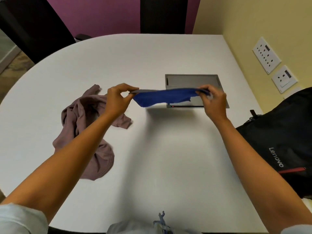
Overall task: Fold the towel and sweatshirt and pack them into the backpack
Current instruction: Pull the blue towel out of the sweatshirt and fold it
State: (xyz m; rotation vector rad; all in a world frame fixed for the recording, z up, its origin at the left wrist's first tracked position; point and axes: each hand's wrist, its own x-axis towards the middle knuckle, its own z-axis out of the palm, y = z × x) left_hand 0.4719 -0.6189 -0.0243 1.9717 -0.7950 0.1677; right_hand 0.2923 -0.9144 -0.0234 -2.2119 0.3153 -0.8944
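Head view looks down on a white bench with a rounded left edge, set against a yellow wall on the right and a purple wall at the back. On the black backpack, which sits at the bench's right edge, the word "Lenovo" is printed in pale letters, reading sideways, with a red strip just below it. Two white socket plates are fixed to the yellow wall above the backpack; any marking on them is too small to read.

A grey rectangular hatch is set flush into the bench top, with a small red light near its front edge. Above the bench in front of this hatch, the blue towel is stretched between both hands. The left hand pinches the towel's left end between thumb and fingers, and the right hand grips its right end with curled fingers; the towel sags in the middle and does not touch the surface.

The mauve sweatshirt lies crumpled on the bench to the left, partly under the left forearm. A dark chair back stands behind the bench's far edge.
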